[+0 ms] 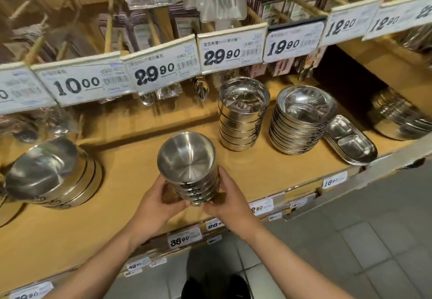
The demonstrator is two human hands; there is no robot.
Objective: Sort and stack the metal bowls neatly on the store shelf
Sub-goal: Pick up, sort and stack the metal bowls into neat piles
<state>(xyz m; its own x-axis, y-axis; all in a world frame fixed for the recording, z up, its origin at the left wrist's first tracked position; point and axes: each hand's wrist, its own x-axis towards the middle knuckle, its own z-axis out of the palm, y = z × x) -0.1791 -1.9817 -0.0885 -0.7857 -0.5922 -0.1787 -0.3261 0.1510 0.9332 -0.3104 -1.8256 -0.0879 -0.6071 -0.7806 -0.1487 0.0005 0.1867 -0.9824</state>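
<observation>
A stack of several small steel bowls (187, 158) stands near the front of the wooden shelf (131, 158). My left hand (159, 203) grips the stack's left side and my right hand (228, 199) grips its right side, fingers curled round the lower bowls. Behind it to the right stands a taller stack of straight-walled bowls (243, 111), and further right a stack of wide shallow bowls (301, 121). A stack of larger bowls (49, 172) leans at the left.
Divided steel trays (350, 143) lie at the right, and another bowl stack (397, 116) sits at the far right. Price tags (219, 53) hang from the upper shelf over packaged goods. Tiled floor lies below the shelf edge.
</observation>
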